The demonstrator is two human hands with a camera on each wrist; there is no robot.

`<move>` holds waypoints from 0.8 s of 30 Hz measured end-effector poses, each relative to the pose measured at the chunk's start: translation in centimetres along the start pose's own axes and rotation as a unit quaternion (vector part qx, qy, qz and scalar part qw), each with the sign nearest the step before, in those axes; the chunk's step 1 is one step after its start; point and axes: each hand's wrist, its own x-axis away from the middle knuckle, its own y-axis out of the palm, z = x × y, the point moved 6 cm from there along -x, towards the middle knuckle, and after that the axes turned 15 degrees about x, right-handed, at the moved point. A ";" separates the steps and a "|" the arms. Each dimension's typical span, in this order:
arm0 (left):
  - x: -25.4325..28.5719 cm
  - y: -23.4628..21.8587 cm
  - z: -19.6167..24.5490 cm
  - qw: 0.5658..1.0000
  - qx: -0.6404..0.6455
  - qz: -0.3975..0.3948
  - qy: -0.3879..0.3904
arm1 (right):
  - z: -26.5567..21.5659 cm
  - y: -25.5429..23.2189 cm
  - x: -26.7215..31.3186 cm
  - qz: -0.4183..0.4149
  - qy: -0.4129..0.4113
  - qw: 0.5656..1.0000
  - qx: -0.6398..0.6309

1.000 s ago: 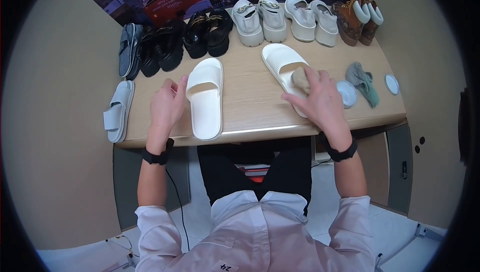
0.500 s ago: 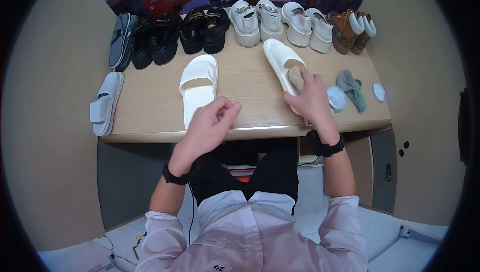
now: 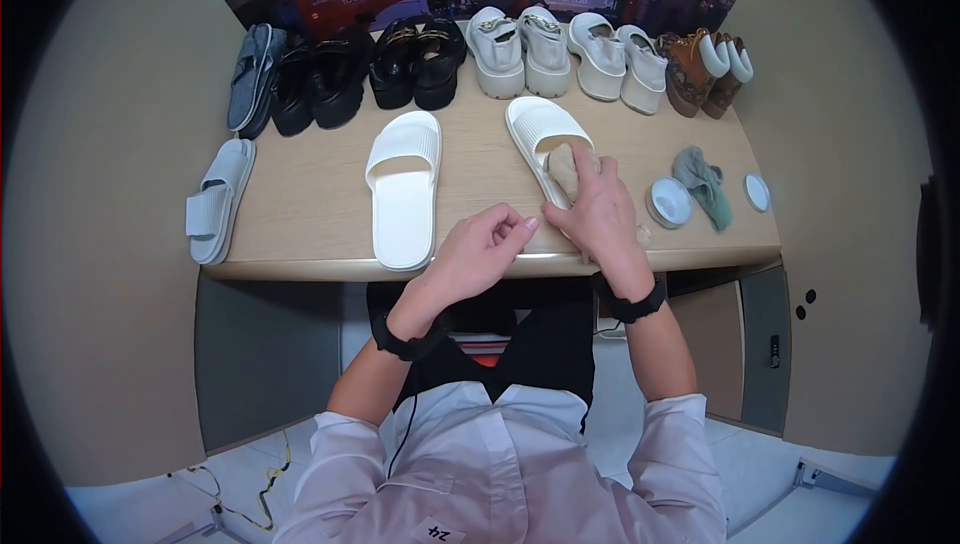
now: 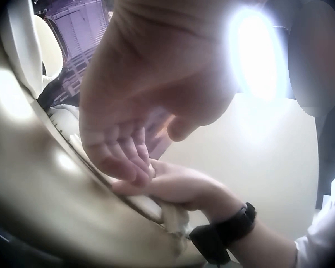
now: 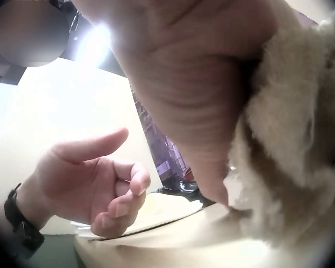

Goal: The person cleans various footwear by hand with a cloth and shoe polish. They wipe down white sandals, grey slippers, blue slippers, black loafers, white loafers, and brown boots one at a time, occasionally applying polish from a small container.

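My right hand (image 3: 600, 216) grips a beige cloth (image 3: 566, 170) over the footbed of the right white slide (image 3: 545, 124); the heel end is mostly hidden under the hand. In the right wrist view the fluffy cloth (image 5: 290, 128) bunches beside the palm. My left hand (image 3: 478, 252) hovers at the table's front edge, just left of the right hand, fingers loosely curled around nothing. The other white slide (image 3: 405, 214) lies flat to the left, toe pointing away, untouched.
Along the back stand black shoes (image 3: 415, 64), white shoes (image 3: 545, 54) and brown boots (image 3: 695, 74). Grey slides (image 3: 220, 202) lie at the left. A round white container (image 3: 669, 203), a grey-green cloth (image 3: 705, 187) and a white lid (image 3: 757, 193) sit at the right.
My left hand has moved rightward from beside the left white slide toward the right hand. The right hand, with the cloth, and the right slide have shifted slightly.
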 end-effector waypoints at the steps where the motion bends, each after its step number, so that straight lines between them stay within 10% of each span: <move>1: 0.0 0.0 -0.4 1.000 0.000 0.001 -0.003 | 0.1 -0.1 0.1 0.006 0.007 1.000 -0.014; 10: -2.2 0.3 -0.8 0.926 0.365 0.092 -0.027 | -0.4 -3.9 1.6 -0.008 -0.024 0.939 -0.344; 13: -2.7 0.9 2.3 0.876 0.481 -0.009 0.037 | -3.4 -3.7 2.5 0.002 -0.065 0.929 -0.364; 24: -2.8 -1.8 2.8 0.843 0.531 0.040 0.074 | -5.0 -0.5 1.9 0.084 -0.180 0.939 -0.281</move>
